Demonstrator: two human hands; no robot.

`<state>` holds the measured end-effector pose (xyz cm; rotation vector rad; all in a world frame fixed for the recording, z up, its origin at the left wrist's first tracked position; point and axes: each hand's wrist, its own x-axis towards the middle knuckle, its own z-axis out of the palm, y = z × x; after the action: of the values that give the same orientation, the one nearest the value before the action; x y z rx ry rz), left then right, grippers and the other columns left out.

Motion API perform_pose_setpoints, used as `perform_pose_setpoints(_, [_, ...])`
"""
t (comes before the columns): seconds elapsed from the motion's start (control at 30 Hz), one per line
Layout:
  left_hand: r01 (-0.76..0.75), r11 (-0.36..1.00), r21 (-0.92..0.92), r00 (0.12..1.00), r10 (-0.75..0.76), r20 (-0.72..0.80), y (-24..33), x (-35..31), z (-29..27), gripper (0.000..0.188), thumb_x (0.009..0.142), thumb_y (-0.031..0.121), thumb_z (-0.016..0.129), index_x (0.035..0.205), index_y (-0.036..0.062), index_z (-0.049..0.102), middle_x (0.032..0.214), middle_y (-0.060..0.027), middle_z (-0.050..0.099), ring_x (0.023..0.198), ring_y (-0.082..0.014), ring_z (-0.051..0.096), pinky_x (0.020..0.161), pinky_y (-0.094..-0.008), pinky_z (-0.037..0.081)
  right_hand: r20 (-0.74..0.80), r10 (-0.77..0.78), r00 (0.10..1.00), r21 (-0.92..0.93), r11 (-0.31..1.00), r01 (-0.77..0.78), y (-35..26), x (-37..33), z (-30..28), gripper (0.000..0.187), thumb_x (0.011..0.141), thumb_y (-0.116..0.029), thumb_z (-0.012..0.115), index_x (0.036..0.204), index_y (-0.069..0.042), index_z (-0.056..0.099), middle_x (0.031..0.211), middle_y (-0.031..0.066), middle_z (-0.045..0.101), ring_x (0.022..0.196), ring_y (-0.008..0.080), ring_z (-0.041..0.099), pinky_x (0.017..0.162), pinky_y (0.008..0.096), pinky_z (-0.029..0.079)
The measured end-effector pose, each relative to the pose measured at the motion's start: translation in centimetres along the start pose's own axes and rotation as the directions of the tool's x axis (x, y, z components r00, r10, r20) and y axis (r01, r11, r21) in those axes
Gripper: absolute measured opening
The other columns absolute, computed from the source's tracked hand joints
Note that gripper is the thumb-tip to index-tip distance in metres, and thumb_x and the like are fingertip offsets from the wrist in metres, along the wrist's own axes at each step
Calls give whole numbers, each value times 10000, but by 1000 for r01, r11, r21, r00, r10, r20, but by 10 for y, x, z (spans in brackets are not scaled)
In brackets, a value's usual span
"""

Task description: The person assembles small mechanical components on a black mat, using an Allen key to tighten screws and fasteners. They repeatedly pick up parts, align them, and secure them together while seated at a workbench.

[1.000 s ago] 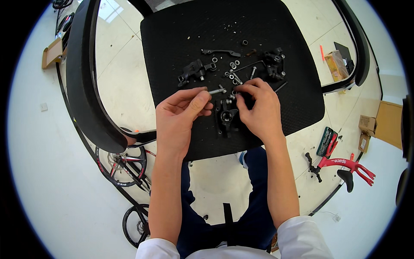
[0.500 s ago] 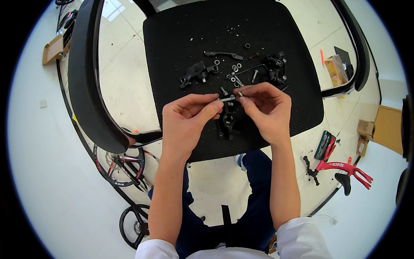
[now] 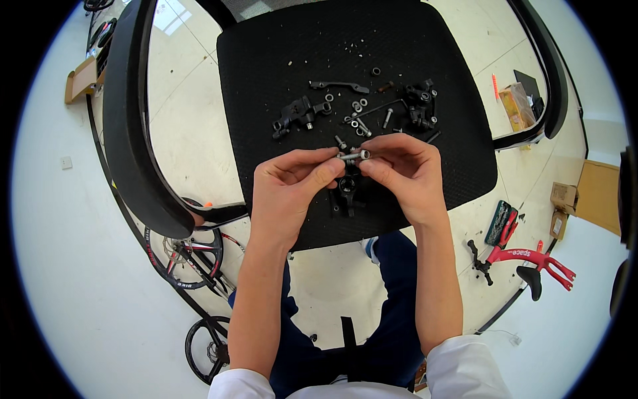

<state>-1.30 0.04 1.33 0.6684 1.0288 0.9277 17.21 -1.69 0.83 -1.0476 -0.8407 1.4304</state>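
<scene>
My left hand (image 3: 289, 189) pinches one end of a small silver bolt (image 3: 352, 157) between thumb and fingertips. At its other end, by a round silver head or ring, the thumb and forefinger of my right hand (image 3: 407, 174) are closed. Just beneath the fingers lies a black clamp-like part (image 3: 347, 189) with a round opening, partly hidden. Beyond my hands are a short bolt (image 3: 340, 142), another bolt (image 3: 388, 118) and several washers (image 3: 359, 106). A black bracket mechanism (image 3: 300, 116) rests to the left, a second black mechanism (image 3: 420, 106) to the right.
All these parts lie on a black chair seat (image 3: 266, 53) between curved armrests (image 3: 129, 133). A black lever (image 3: 339, 86) and a small ring (image 3: 376, 71) are farther back. On the floor stand a red bicycle frame (image 3: 522, 254), wheels at left, and cardboard boxes (image 3: 518, 110).
The bolt's ringed end now shows between my hands, with my right fingertips drawn slightly lower and nearer to it. The seat and its parts appear shifted slightly left.
</scene>
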Motion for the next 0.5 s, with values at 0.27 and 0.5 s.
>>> perform_pose_setpoints(0.27, [53, 989, -137, 997, -44, 70, -4, -1, -1, 234, 855, 33, 747, 1074, -44, 715, 952, -124, 736, 834, -145, 693, 745, -256, 550, 32, 48, 998, 107, 993, -51, 9, 1, 9, 188, 800, 73, 753, 978, 50, 695, 981, 113, 678, 873, 155, 681, 788, 258, 576])
perform_pose_setpoints(0.5, [97, 991, -93, 993, -89, 83, -3, -1, -2, 219, 870, 62, 739, 1062, -41, 717, 957, -119, 734, 830, -139, 691, 740, -257, 565, 78, -16, 997, -177, 984, 30, 6, 2, 4, 202, 775, 44, 782, 963, 49, 708, 942, 73, 655, 778, 94, 630, 689, 217, 526])
